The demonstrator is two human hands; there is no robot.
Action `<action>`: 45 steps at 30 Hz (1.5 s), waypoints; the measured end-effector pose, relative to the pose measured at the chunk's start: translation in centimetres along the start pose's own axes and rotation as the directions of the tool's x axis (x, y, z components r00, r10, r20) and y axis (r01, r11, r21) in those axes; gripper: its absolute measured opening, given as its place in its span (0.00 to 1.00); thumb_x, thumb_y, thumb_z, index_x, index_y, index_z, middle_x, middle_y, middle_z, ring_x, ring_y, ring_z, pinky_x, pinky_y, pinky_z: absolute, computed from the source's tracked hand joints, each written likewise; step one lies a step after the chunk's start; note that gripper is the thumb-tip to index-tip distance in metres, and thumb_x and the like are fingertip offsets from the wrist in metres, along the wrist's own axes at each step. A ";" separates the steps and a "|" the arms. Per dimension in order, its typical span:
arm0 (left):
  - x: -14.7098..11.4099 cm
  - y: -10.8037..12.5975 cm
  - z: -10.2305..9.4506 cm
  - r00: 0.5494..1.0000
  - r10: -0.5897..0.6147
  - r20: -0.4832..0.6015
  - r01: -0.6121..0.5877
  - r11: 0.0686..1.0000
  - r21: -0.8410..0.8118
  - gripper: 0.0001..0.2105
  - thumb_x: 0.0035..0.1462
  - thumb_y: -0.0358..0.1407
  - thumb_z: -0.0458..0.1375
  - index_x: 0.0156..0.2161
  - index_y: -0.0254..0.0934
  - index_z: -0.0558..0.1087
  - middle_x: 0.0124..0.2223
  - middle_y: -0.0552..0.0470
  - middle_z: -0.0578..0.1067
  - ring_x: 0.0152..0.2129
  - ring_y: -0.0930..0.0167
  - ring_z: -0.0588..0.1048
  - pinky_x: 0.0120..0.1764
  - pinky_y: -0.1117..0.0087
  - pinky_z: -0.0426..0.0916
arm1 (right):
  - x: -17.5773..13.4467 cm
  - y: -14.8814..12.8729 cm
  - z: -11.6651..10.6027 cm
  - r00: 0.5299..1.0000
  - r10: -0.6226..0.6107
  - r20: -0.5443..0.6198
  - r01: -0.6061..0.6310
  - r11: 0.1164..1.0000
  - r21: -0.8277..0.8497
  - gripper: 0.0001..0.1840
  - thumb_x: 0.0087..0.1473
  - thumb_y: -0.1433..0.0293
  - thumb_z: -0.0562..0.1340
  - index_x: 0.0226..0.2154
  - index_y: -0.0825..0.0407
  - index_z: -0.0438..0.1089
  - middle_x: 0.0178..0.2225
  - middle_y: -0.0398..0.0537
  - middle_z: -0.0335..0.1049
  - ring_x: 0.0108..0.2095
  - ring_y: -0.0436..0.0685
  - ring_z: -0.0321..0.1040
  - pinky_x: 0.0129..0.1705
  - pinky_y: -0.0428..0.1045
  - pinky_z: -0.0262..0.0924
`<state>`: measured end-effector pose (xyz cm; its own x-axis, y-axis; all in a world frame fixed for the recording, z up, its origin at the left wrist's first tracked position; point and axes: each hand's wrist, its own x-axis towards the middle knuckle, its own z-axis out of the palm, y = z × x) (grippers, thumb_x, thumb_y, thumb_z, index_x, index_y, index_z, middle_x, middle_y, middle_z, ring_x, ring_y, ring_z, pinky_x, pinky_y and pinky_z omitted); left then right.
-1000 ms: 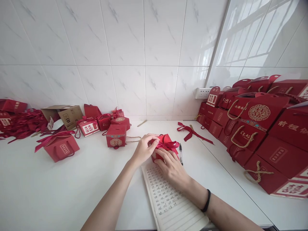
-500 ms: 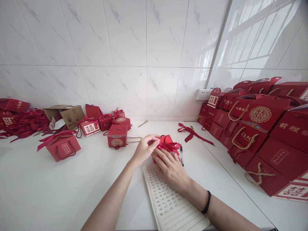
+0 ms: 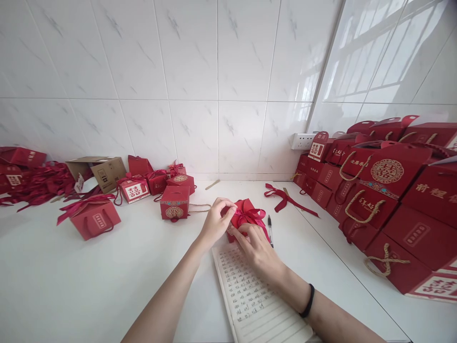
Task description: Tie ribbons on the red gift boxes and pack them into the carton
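Note:
A small red gift box [image 3: 244,206] sits at the top end of an open notebook, a shiny red ribbon [image 3: 252,216] tied in a bow on its top. My left hand [image 3: 218,221] is at the box's left side, thumb and forefinger pinched on the ribbon's left loop. In front of the bow is my right hand [image 3: 260,248], fingers bent and closed at the ribbon's lower part; the hand covers part of the box's front. Below my wrists lies the lined notebook [image 3: 271,317] with handwriting. A black pen [image 3: 270,231] rests just right of the box.
Finished-looking red boxes [image 3: 174,202] stand to the left, near a brown carton [image 3: 107,174] and a heap of ribbons [image 3: 46,183]. Loose ribbon [image 3: 285,199] lies behind the pen. Stacked red boxes [image 3: 385,190] fill the right side, by a wall socket [image 3: 303,141].
My right hand has shifted slightly right and down, its fingers more curled, so more of the bow shows. My left hand keeps its pinch. The view has shifted slightly.

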<state>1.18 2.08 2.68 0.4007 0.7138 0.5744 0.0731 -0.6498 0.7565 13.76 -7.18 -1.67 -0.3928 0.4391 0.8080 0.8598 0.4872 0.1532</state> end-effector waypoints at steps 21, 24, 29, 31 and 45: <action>-1.3 0.7 1.5 0.999 0.046 0.013 -0.047 0.950 0.307 0.05 0.51 0.33 0.58 0.36 0.41 0.73 0.47 0.48 0.61 0.48 0.63 0.62 0.55 0.56 0.59 | 0.2 0.8 -1.2 0.986 0.029 -0.163 0.005 0.980 0.199 0.12 0.59 0.83 0.51 0.41 0.54 0.63 0.35 0.51 0.64 0.33 0.53 0.63 0.31 0.47 0.66; -1.3 0.8 1.9 1.000 0.019 0.006 -0.020 0.949 0.316 0.03 0.53 0.35 0.58 0.31 0.40 0.72 0.50 0.48 0.61 0.48 0.62 0.61 0.53 0.55 0.60 | 0.2 0.6 -1.3 0.986 0.013 -0.169 0.026 0.975 0.222 0.11 0.58 0.83 0.53 0.40 0.55 0.63 0.33 0.50 0.65 0.32 0.52 0.63 0.32 0.47 0.65; -1.3 1.0 2.5 0.998 0.019 -0.052 0.001 0.938 0.347 0.04 0.51 0.32 0.59 0.27 0.40 0.73 0.51 0.51 0.63 0.48 0.62 0.61 0.53 0.55 0.59 | 0.2 0.5 -1.5 0.994 -0.005 -0.114 0.035 0.963 0.268 0.09 0.58 0.82 0.53 0.38 0.55 0.63 0.32 0.50 0.66 0.32 0.52 0.63 0.33 0.46 0.65; -1.3 1.0 2.5 0.998 -0.006 -0.063 0.029 0.933 0.358 0.05 0.50 0.30 0.59 0.26 0.40 0.74 0.51 0.51 0.64 0.47 0.62 0.62 0.53 0.55 0.60 | 0.1 0.5 -1.7 0.995 -0.021 -0.101 0.049 0.957 0.285 0.09 0.59 0.82 0.52 0.38 0.55 0.63 0.32 0.50 0.66 0.33 0.52 0.64 0.33 0.46 0.65; -1.0 0.6 2.0 0.997 -0.073 -0.035 0.080 0.954 0.289 0.05 0.51 0.30 0.60 0.26 0.41 0.75 0.49 0.51 0.65 0.50 0.63 0.61 0.55 0.56 0.57 | 0.5 2.1 -2.9 0.896 0.426 -0.127 -0.321 0.816 0.481 0.04 0.58 0.70 0.54 0.32 0.52 0.62 0.28 0.47 0.62 0.27 0.52 0.60 0.27 0.48 0.59</action>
<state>2.66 0.46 1.99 0.3623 0.7677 0.5285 0.3660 -0.6387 0.6769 16.27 -8.15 0.71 0.0562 0.5054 0.8610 0.6708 0.6197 -0.4075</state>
